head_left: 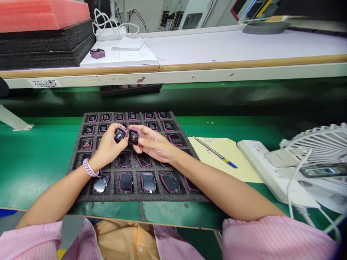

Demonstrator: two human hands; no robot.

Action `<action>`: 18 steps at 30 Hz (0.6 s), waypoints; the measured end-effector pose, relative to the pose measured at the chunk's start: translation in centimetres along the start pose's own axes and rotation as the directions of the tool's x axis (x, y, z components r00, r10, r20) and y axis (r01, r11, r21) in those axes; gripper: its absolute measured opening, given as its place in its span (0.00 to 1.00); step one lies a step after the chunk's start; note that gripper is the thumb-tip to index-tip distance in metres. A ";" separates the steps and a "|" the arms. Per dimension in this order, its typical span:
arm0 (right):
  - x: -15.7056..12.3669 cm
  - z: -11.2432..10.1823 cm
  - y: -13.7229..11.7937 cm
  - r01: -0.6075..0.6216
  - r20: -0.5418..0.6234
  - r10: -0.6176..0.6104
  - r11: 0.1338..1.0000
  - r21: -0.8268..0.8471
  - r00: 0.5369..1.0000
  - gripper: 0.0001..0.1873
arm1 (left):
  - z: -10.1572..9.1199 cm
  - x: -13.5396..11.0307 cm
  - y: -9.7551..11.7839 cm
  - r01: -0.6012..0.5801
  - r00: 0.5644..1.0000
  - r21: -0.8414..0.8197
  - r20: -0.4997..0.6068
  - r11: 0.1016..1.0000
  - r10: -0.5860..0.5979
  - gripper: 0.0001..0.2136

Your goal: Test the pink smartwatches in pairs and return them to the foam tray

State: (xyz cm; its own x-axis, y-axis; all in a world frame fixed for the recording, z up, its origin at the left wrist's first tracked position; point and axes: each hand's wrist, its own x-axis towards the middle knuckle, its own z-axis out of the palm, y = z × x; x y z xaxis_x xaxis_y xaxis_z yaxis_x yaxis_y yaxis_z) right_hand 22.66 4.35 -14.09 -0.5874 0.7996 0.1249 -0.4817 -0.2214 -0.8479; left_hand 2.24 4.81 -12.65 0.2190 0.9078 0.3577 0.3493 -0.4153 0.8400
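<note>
My left hand (110, 144) is closed on a purple smartwatch body (120, 134) with a lit dark screen. Beside it, my right hand (151, 142) grips a second purple smartwatch body (134, 136), its screen also lit. The two watches are held side by side over a dark grey foam tray (111, 196). Several purple-framed watches sit in the tray's compartments. Those in the far rows show lines of text, while near ones, such as this watch (148, 181), have dark or reflective screens. My hands and forearms hide part of the middle rows.
A pen (215, 152) lies on yellow paper (244, 169) right of the tray. Further right are a white power strip (260, 166) and a white fan (322, 144). A shelf edge (189, 74) crosses behind, bearing foam blocks (46, 47), lined paper (127, 56) and one watch (97, 53).
</note>
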 end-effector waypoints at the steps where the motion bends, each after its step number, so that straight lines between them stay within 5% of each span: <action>1: 0.0 0.0 0.0 0.000 0.003 0.000 1.000 -0.003 1.000 0.32 | 0.0 0.0 0.0 -0.007 1.000 0.000 -0.001 1.000 0.007 0.14; 12: 0.0 0.1 0.0 0.005 -0.004 -0.005 1.000 -0.023 1.000 0.30 | -0.1 0.0 0.0 0.018 0.999 -0.014 0.036 1.000 -0.017 0.14; 18: 0.3 -0.3 0.1 -0.055 -0.081 0.058 0.998 0.041 0.995 0.33 | -0.1 0.2 0.4 0.227 0.974 -0.223 0.029 0.948 -0.226 0.16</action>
State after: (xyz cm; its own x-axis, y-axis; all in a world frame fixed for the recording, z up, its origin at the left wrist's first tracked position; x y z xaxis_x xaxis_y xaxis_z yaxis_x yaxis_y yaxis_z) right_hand 22.61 4.73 -14.24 -0.5594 0.8282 0.0334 -0.4753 -0.2875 -0.8315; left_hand 2.31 4.86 -12.13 0.1604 0.9761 0.1464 0.1775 -0.1745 0.9685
